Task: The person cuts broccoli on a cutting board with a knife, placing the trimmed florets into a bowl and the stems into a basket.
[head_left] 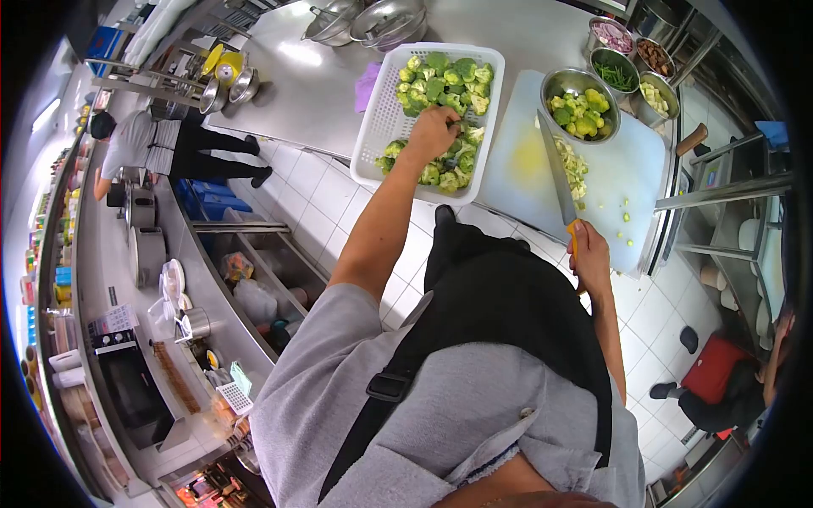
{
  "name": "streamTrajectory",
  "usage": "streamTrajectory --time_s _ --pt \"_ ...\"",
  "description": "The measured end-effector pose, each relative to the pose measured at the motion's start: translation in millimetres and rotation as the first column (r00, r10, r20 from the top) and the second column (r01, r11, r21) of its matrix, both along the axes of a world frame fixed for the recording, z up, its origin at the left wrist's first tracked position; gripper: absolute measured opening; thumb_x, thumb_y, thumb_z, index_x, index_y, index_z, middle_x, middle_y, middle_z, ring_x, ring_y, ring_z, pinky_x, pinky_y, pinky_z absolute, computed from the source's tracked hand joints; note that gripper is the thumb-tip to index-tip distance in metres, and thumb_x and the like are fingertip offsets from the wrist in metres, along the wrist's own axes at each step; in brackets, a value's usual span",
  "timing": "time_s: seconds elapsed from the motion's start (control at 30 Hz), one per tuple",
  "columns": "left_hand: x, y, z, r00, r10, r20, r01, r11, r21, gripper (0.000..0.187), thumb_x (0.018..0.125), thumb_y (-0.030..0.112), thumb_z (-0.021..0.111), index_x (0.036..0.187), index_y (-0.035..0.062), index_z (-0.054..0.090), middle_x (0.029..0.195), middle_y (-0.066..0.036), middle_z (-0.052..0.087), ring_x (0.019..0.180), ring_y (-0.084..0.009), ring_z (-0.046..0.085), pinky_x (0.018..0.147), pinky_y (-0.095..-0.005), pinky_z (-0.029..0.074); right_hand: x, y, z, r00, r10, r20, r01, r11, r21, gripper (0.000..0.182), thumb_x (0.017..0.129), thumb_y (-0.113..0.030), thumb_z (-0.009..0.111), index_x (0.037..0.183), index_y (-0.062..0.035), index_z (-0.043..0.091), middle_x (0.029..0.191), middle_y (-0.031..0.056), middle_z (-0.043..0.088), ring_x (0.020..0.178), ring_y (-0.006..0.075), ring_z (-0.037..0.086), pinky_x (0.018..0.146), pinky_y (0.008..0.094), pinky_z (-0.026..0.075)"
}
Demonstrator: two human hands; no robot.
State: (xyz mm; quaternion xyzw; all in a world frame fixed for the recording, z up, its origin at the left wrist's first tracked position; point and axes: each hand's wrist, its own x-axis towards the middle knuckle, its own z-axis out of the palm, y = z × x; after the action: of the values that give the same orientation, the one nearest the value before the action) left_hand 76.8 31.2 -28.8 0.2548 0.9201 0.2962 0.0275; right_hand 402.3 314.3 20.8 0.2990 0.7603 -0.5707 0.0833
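My left hand (434, 134) reaches into a white perforated basket (366, 135) of broccoli florets (436, 85). Its fingers are bent together among the florets, and what they hold, if anything, is hidden. My right hand (590, 254) grips the yellow handle of a large knife (556, 173), whose blade points away from me over a white cutting board (521, 148). Chopped pale green pieces (573, 169) lie beside the blade, with a few small bits farther right. A steel bowl (550, 80) holding more florets (580, 113) stands at the board's far side.
Small steel containers of red onion (611, 35), green slices (616, 76), brown pieces (654, 57) and pale pieces (655, 97) stand at the back right. A purple cloth (367, 86) touches the basket's left side. Other people (152, 144) are at the far left and lower right.
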Motion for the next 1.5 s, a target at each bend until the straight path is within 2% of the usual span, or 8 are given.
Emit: streamTrajectory --time_s 0.17,0.33,0.53,0.67,0.8,0.93,1.17,1.5 --pt "-4 -16 4 0.871 0.161 0.465 -0.420 0.736 0.531 0.015 0.095 0.012 0.076 0.106 0.0026 0.073 0.098 -0.009 0.075 0.095 -0.0223 0.073 0.084 -0.0363 0.060 3 1 -2 0.999 -0.006 -0.032 0.006 1.000 -0.004 0.042 0.115 -0.034 0.047 0.123 0.0015 0.068 0.071 0.0034 0.058 0.052 0.0098 0.051 0.050 0.0308 0.044" --pt "28 -11 59 0.628 -0.349 0.696 -0.679 0.190 0.709 0.006 0.101 0.005 0.065 0.106 0.0039 0.062 0.102 -0.008 0.069 0.099 -0.0228 0.072 0.093 -0.0411 0.062 15 4 -7 0.996 0.085 -0.030 -0.088 0.990 -0.114 0.040 0.114 -0.032 0.050 0.122 0.0007 0.071 0.073 0.0036 0.061 0.056 0.0094 0.049 0.056 0.0300 0.045" --pt "75 20 76 0.622 -0.566 0.541 -0.556 0.167 0.814 0.025 0.103 0.005 0.056 0.128 0.0028 0.058 0.123 -0.016 0.069 0.111 -0.0278 0.071 0.102 -0.0427 0.061 15 7 -15 0.992 0.117 -0.056 -0.119 0.992 -0.040 0.038 0.113 -0.031 0.051 0.125 -0.0003 0.071 0.072 0.0053 0.062 0.059 0.0133 0.052 0.060 0.0335 0.045" --pt "120 54 105 0.455 -0.674 0.582 -0.625 0.224 0.748 0.051 0.103 0.002 0.057 0.153 0.0006 0.047 0.124 -0.015 0.070 0.108 -0.0267 0.072 0.109 -0.0455 0.059 15 9 -11 0.994 0.092 -0.059 -0.092 0.996 0.003 0.038 0.113 -0.030 0.051 0.126 0.0000 0.071 0.073 0.0067 0.063 0.062 0.0156 0.055 0.062 0.0350 0.047" --pt "143 73 79 0.432 -0.684 0.587 -0.530 0.334 0.779 0.032 0.109 0.008 0.058 0.141 0.0007 0.059 0.137 -0.022 0.065 0.125 -0.0349 0.068 0.112 -0.0434 0.058 17 8 -11 0.996 0.059 -0.069 -0.057 0.998 0.032 0.037 0.112 -0.031 0.053 0.127 -0.0008 0.070 0.075 0.0075 0.066 0.063 0.0171 0.056 0.063 0.0352 0.047" --pt "158 86 59 0.404 -0.650 0.643 -0.564 0.377 0.735 0.025 0.110 0.017 0.063 0.131 0.0033 0.063 0.126 -0.013 0.071 0.117 -0.0297 0.072 0.106 -0.0409 0.061 19 8 -9 0.998 0.065 -0.023 -0.066 0.997 -0.034 0.037 0.111 -0.031 0.056 0.135 -0.0047 0.066 0.079 0.0076 0.067 0.063 0.0172 0.056 0.065 0.0354 0.048" --pt "177 100 7 0.654 -0.294 0.697 -0.494 0.531 0.689 0.014 0.105 0.010 0.071 0.116 0.0076 0.063 0.113 -0.006 0.070 0.099 -0.0223 0.072 0.095 -0.0389 0.063 23 3 1 0.994 0.058 -0.088 -0.056 0.998 0.029 0.035 0.111 -0.027 0.057 0.139 -0.0071 0.065 0.079 0.0083 0.066 0.070 0.0175 0.061 0.070 0.0347 0.050" --pt "168 103 0 0.471 -0.348 0.811 -0.745 0.336 0.577 0.018 0.101 0.007 0.075 0.112 0.0062 0.061 0.105 -0.008 0.071 0.095 -0.0221 0.071 0.099 -0.0425 0.064 50 10 6 0.983 0.087 -0.161 -0.081 0.996 0.043 0.034 0.110 -0.024 0.062 0.138 -0.0054 0.068 0.097 0.0113 0.074 0.086 0.0180 0.066 0.084 0.0321 0.053"
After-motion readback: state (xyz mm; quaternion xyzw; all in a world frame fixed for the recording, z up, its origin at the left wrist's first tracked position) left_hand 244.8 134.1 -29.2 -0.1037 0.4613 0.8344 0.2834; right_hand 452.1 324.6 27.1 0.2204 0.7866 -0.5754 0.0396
